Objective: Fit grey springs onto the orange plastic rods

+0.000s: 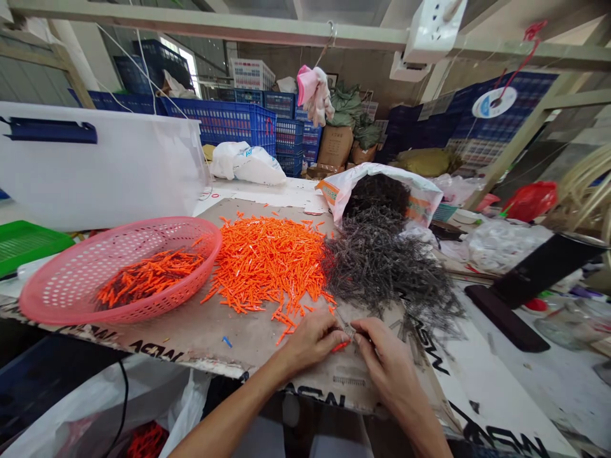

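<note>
I have both hands meeting at six o'clock on the cardboard sheet (210, 331) that covers the bench. My left hand (309, 340) pinches a single orange plastic piece (340, 346) between thumb and forefinger, and my right hand (382, 356) is closed on a thin grey metal pin (347, 328), the two parts touching between my fingertips.

At twelve o'clock from my hands lies the big loose pile of orange pieces (267, 261), and at one o'clock the tangled heap of grey pins (386, 267) spills from a white sack (420, 191). At ten o'clock the pink basket (62, 286) holds a modest layer of orange pieces, some looking darker, perhaps already fitted.

Judging by that, I think the job is early: the basket is shallowly filled, while both loose heaps remain large.
</note>
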Available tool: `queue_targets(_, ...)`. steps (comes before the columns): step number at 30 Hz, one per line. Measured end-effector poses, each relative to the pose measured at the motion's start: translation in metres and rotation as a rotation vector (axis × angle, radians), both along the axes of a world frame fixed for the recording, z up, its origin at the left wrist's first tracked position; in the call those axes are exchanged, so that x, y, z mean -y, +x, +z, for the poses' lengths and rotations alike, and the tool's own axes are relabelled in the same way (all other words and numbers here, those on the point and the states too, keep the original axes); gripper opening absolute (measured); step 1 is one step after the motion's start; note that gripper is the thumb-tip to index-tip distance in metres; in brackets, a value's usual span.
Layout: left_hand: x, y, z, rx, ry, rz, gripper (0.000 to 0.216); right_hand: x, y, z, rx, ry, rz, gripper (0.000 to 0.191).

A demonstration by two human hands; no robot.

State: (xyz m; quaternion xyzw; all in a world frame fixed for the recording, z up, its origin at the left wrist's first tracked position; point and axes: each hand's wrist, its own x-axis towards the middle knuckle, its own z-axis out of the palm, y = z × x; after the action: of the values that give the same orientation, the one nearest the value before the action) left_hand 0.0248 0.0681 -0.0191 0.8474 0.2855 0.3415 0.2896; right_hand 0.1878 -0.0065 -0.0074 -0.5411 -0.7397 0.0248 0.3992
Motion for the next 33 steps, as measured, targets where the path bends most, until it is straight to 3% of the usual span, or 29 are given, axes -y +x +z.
queue_targets(4, -0.001, -0.001, -0.001, -0.011, 0.013, 0.029, 0.031, -0.002, -0.003, -0.010, 0.081, 0.210, -0.078, 0.025)
queue_targets(7, -0.001, -0.002, -0.002, -0.012, 0.045, 0.086, 0.035, -0.005, 0.001, -0.015, 0.125, 0.260, -0.133, 0.029)
queue_targets(11, -0.003, -0.001, -0.001, -0.008, 0.128, 0.141, 0.024, -0.017, 0.021, -0.017, 0.205, 0.149, -0.307, 0.028)
queue_targets(16, -0.005, 0.001, -0.002, -0.093, 0.244, 0.057, 0.006, -0.037, 0.031, -0.025, 0.295, 0.017, -0.318, 0.025)
queue_targets(20, -0.005, 0.000, -0.006, -0.170, 0.279, 0.075, 0.009, -0.044, 0.039, -0.031, 0.327, -0.016, -0.339, 0.026)
queue_targets(25, -0.005, 0.002, -0.009, -0.224, 0.298, 0.091, 0.010, -0.044, 0.073, -0.035, 0.401, -0.075, -0.484, 0.029)
queue_targets(33, -0.001, -0.001, -0.001, -0.252, 0.320, 0.057, 0.015, -0.043, 0.080, -0.048, 0.490, -0.178, -0.415, 0.021)
